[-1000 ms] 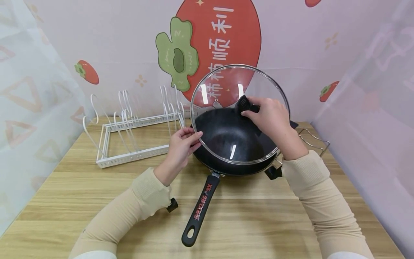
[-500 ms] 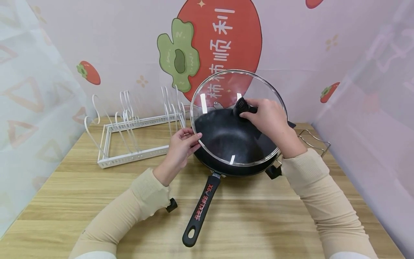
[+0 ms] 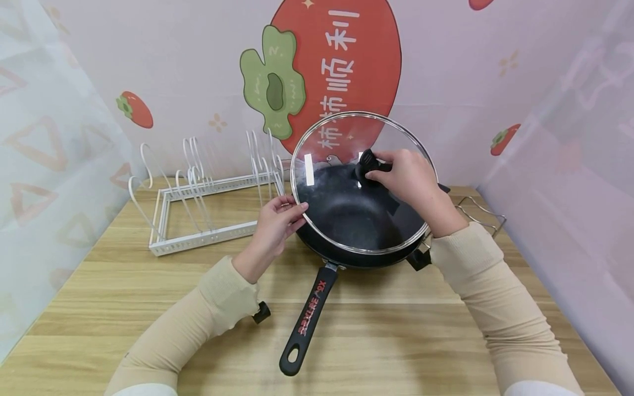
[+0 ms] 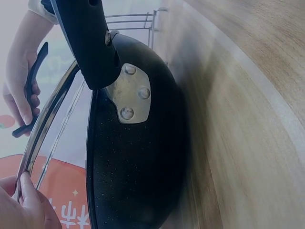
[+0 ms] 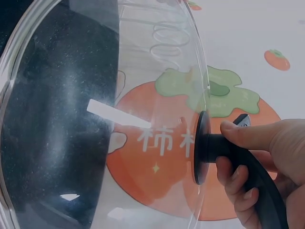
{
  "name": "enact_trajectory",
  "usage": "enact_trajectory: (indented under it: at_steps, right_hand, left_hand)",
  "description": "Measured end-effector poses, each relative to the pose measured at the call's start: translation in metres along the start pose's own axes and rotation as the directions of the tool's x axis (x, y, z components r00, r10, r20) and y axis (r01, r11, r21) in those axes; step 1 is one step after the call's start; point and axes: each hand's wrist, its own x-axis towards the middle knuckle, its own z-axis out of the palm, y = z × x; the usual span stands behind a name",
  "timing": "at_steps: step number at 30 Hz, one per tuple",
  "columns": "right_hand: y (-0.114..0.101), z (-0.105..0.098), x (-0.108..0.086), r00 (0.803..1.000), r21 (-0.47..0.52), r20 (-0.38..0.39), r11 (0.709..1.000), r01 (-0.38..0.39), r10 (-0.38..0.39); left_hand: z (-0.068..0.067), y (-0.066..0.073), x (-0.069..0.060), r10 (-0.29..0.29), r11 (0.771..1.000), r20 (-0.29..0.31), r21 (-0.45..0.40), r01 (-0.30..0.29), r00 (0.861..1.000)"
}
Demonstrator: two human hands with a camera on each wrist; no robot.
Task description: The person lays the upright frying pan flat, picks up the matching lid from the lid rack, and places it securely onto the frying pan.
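A round glass lid [image 3: 337, 212] with a metal rim is held tilted above a black wok [image 3: 317, 240], whose long handle [image 3: 309, 319] points toward the person. My right hand [image 3: 411, 179] grips the lid's black knob [image 5: 259, 181], fingers curled round it in the right wrist view. At the lid's left edge, my left hand [image 3: 277, 223] pinches the rim between thumb and fingers. The left wrist view shows this left hand [image 4: 26, 205] on the rim, with a gap between lid and wok.
A white wire rack [image 3: 208, 237] with upright hoops stands left of the wok. Behind the wok on the right is a metal wire rack [image 3: 482, 212], partly hidden by the right arm. Printed cloth walls enclose the wooden table [image 3: 148, 308].
The lid has come down slightly and tilted a little flatter over the wok, the right hand moving slightly left with its knob. The left hand keeps its pinch on the rim.
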Motion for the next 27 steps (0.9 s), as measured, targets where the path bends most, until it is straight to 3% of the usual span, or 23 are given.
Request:
enact_trajectory:
  at_steps: [27]
  right_hand:
    - [0.0050,-0.0023,0.0103,0.999,0.047,0.053,0.999,-0.014,0.011]
  left_hand:
    - [0.0006,0.0022,-0.0001,-0.030,0.999,0.016,-0.021,0.030,0.999]
